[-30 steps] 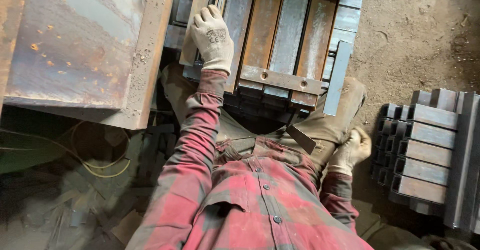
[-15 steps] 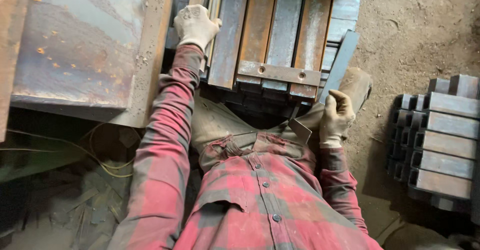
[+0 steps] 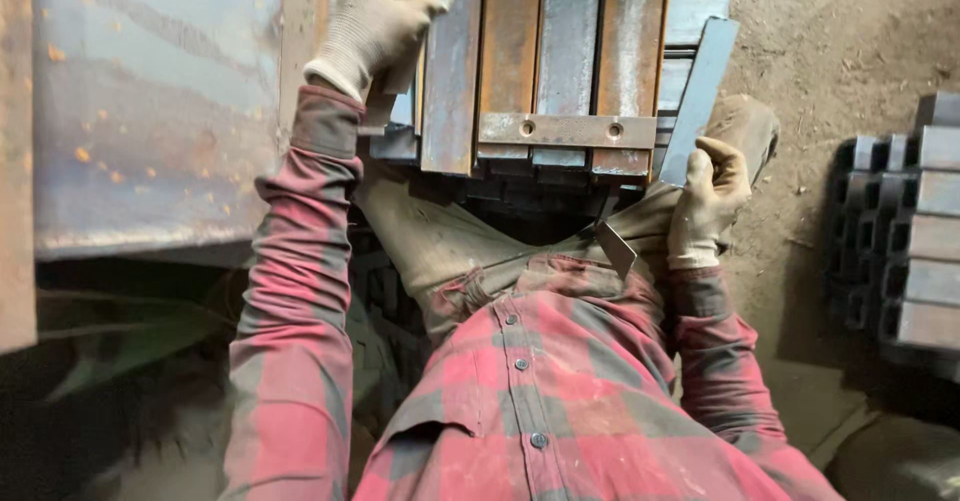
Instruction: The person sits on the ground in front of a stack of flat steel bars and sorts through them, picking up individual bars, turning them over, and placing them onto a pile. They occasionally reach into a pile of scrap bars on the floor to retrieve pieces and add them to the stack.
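The left hand (image 3: 375, 21) was closed on the stacked steel channels (image 3: 540, 51); the right hand (image 3: 705, 201) gripped a loose flat bar (image 3: 698, 91) beside them, not yet laid on.

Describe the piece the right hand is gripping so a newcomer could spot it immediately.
Start at the stack of rusty steel bars lying side by side ahead of the person's lap. Along its right edge leans a flat grey strip, its lower end in the gloved right hand. Unlike the bars, it slants and is thin, grey rather than rust-brown.
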